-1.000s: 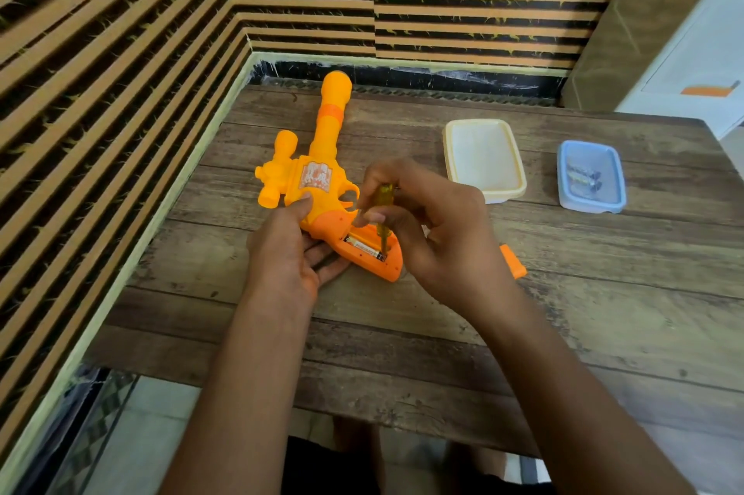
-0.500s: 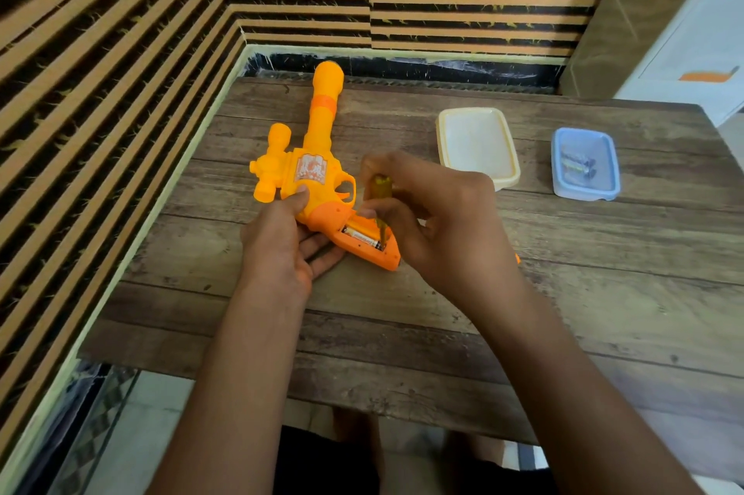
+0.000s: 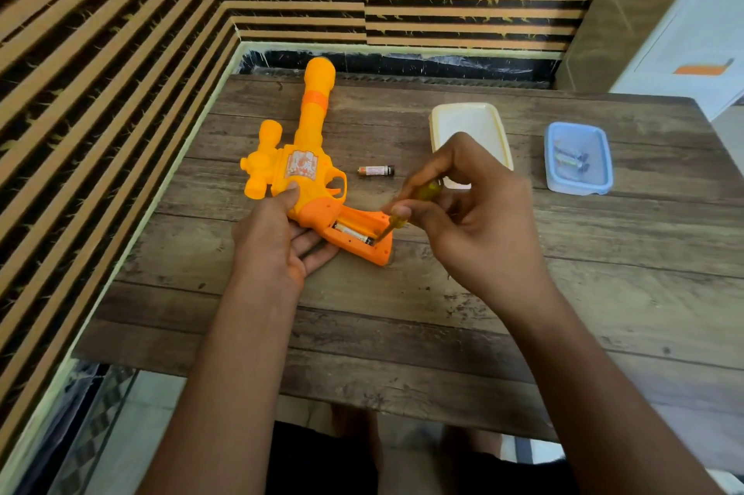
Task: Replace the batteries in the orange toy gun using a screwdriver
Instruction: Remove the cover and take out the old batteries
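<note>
Battery removal step — the orange toy gun [image 3: 306, 176] lies flat on the wooden worktop [image 3: 604, 293], barrel pointing away toward the wall, grip toward the person, its battery compartment [image 3: 356, 229] open with the cover off. One battery [image 3: 376, 171] lies loose on the worktop just beside the trigger guard; another battery in the grip [image 3: 351, 233] sits in the near slot, and the far slot looks empty. Judging by that, old cells are half out and the second is being levered.

Left hand [image 3: 277, 249] pins the gun — thumb pressed on top of the body near the sticker, fingers [image 3: 318, 249] curled under the grip, so it is grasping the toy. Right hand [image 3: 475, 213] is clenched round the screwdriver [image 3: 406, 209], yellow handle pinched between thumb and forefinger, shaft angled down-left with its tip at the right end of the seated battery. Right wrist is raised, forearm coming in from lower right.

Next move likely calls for a small pry upward at the cell's end without slipping off it, with the left hand holding the grip steady. Fresh cells appear to sit in the blue container [image 3: 577, 158] on the far right; the cream container [image 3: 471, 132] beside it looks empty, partly hidden by the right hand.
</note>
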